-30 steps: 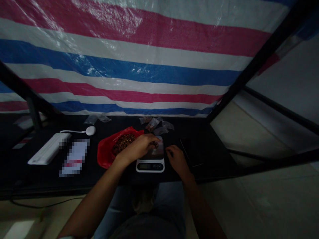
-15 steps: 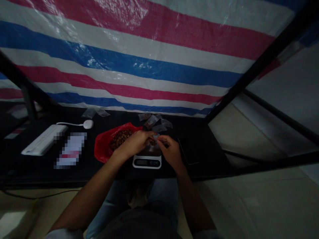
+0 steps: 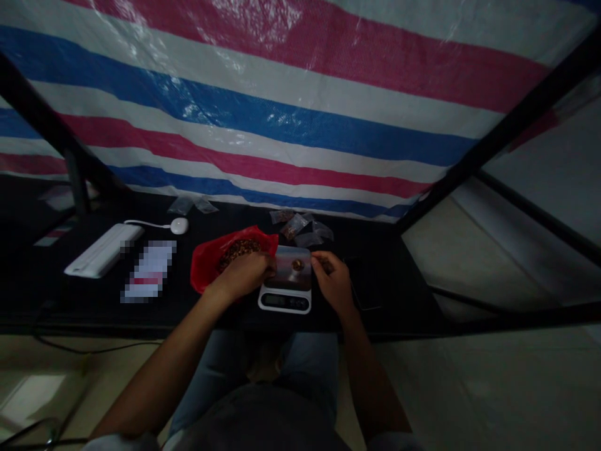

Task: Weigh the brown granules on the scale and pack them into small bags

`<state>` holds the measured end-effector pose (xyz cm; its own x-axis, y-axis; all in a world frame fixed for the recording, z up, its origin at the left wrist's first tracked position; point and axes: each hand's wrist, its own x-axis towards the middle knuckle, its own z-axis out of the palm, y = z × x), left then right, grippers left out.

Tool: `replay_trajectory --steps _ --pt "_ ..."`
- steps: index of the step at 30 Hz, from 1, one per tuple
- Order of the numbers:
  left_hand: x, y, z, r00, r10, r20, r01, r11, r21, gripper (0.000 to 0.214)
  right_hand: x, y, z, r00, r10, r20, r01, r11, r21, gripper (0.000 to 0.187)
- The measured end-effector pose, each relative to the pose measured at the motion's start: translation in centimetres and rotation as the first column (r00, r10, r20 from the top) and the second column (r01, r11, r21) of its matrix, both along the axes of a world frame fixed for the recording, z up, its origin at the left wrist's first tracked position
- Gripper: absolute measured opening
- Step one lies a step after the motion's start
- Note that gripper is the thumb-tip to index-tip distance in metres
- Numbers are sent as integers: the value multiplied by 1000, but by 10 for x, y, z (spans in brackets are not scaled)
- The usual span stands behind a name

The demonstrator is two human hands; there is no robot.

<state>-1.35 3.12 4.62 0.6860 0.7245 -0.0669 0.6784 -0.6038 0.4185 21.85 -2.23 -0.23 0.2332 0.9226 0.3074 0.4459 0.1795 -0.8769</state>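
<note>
A white digital scale lies in front of me. A small brown heap rests on its shiny plate; I cannot tell whether a clear bag surrounds it. My left hand is at the plate's left edge, beside a red bag of brown, grain-like pieces. Its fingers are curled, and anything in them is hidden. At the plate's right edge is my right hand, thumb and forefinger tips together. Something brownish shows between its fingers, too dim to name.
Several small clear bags, some with reddish-brown contents, lie behind the scale. More clear bags lie back left. A white box-like device, a round white piece and a blurred packet are left. A dark flat object lies right.
My hands were together over the scale, at a small clear bag with brown contents. They have parted to either side, and the brown heap now shows on the plate. The view has shifted slightly.
</note>
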Motion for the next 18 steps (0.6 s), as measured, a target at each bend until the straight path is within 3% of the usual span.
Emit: replay_trajectory --steps 4,9,18 --pt "7 1 7 994 25 107 -28 999 26 25 7 -9 -10 1000 -4 -29 2 999 -44 23" --pt "33 6 13 956 -79 283 59 995 79 22 12 -17 -17 997 -16 -80 11 998 -61 22" --pt "52 12 9 973 -106 204 93 993 73 23 14 -26 -19 998 -22 -52 18 997 -80 21"
